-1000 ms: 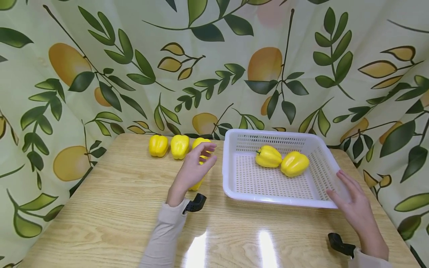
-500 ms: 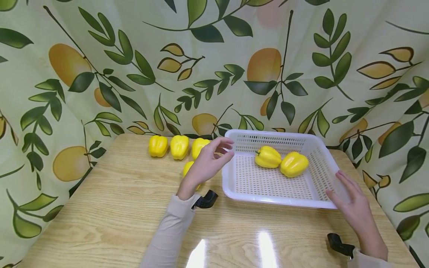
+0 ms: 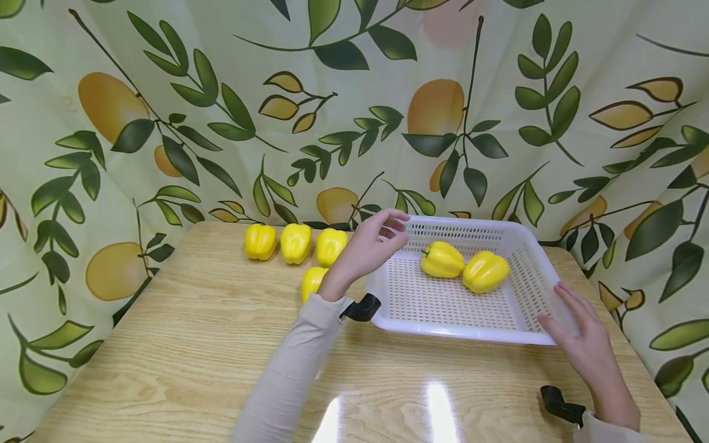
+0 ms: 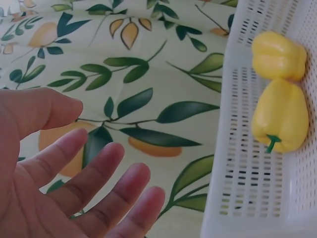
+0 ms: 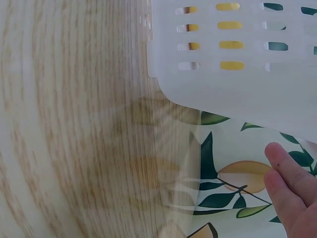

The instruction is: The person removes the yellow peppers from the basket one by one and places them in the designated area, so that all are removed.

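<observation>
— At centre right of the frame, a white perforated basket (image 3: 526, 277) sits on the table (image 3: 183, 344), two yellow peppers (image 3: 464, 267) inside.

— Both hands empty: left hand (image 3: 370, 246) above its near-left rim, fingers loosely apart; right hand (image 3: 581, 338) flat at its corner. The peppers look light, smooth, likely slippery; best cupped round the body.

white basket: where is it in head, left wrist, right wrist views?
Head: white basket right of centre on the table, left hand above its left rim.
Left wrist: right edge, two yellow peppers inside.
Right wrist: top right, corner only.
Shared landmark: the slotted basket wall.
</observation>
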Available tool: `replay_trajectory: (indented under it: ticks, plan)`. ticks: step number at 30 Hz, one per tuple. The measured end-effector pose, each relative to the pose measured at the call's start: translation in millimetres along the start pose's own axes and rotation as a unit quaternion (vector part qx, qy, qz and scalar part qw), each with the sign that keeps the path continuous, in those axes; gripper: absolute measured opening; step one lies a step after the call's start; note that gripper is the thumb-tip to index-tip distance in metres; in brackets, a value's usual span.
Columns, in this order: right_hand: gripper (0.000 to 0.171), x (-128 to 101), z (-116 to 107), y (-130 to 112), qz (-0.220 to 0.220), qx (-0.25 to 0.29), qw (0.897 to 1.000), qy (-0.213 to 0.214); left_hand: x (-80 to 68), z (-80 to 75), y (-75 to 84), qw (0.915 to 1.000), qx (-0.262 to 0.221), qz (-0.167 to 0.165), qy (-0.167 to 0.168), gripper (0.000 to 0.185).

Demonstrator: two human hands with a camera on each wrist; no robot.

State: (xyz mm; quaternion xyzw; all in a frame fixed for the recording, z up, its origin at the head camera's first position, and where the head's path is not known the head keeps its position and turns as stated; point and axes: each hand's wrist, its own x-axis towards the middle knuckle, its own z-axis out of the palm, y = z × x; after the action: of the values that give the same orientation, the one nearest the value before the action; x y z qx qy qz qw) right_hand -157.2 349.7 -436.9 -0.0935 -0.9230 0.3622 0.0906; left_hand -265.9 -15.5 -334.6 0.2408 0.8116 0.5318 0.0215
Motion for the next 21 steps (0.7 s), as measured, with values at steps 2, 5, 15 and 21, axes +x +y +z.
replay_trajectory:
  ticks: [2,5,15,21]
  plan:
    - [0.073,0,0,0,-0.003,0.002,1.000,0.003,5.9,3.4,0.7,1.0000,-0.005,0.001,-0.003,0.033]
    - [0.073,-1,0,1,-0.008,0.012,1.000,0.006,14.4,9.0,0.5,1.0000,-0.007,0.000,-0.002,0.032]
    - [0.073,-1,1,0,-0.011,0.019,1.000,0.007,43.2,31.9,-8.9,0.9998,0.000,-0.016,0.013,0.033]
    - [0.072,-3,2,-1,-0.017,0.023,1.000,0.012,54.8,44.8,-14.7,0.9995,-0.004,-0.030,0.012,0.034]
